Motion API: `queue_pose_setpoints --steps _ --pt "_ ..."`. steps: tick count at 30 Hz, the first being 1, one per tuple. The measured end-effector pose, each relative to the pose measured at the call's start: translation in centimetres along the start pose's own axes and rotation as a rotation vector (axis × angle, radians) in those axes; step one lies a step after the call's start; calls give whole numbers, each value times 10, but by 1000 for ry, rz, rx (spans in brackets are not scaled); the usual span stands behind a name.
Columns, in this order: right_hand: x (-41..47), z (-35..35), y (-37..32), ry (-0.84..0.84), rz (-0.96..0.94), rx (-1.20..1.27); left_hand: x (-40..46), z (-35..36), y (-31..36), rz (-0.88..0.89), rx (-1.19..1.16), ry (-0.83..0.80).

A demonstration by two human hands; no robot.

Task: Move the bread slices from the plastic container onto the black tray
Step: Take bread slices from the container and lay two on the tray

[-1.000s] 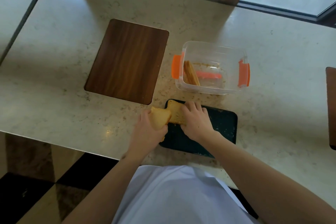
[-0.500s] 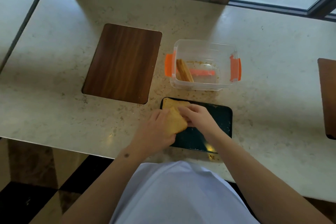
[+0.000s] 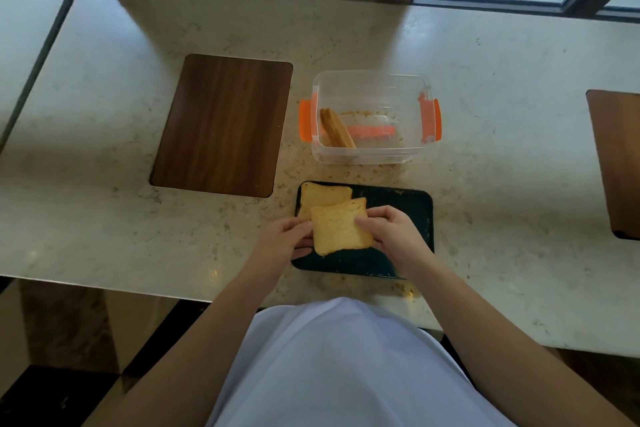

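Bread is going down onto the tray (image 3: pixel 408 215): both hands hold one slice (image 3: pixel 341 230) over its left part, the left hand (image 3: pixel 287 236) in a closed grip on the slice's left edge and the right hand (image 3: pixel 391 236) pinching its right edge with thumb on top. This slice overlaps the near corner of another slice (image 3: pixel 320 196) that already lies flat in the tray's far-left corner. Whether the held slice rests on the tray yet or is just above it, I cannot tell. The container (image 3: pixel 372 114) stands just behind the tray on the tabletop (image 3: pixel 104 149), with at least one more slice (image 3: pixel 336 128) leaning on edge against its left wall. The next move probably calls for setting the slice flat and letting go, then reaching back into the container for what remains.
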State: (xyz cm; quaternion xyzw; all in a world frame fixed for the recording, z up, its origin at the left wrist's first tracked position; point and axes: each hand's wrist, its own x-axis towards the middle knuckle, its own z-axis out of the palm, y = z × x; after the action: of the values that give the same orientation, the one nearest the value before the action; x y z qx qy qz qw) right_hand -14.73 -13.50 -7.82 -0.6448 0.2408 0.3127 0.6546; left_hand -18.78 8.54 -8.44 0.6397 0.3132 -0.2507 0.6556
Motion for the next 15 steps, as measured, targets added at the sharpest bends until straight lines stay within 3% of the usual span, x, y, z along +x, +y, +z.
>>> queue_pose_setpoints --steps 7,15 --pt "3 15 22 141 -49 -359 2 1 -6 -51 86 60" --pt "-1 24 38 30 -15 -578 -4 2 -5 115 463 69"
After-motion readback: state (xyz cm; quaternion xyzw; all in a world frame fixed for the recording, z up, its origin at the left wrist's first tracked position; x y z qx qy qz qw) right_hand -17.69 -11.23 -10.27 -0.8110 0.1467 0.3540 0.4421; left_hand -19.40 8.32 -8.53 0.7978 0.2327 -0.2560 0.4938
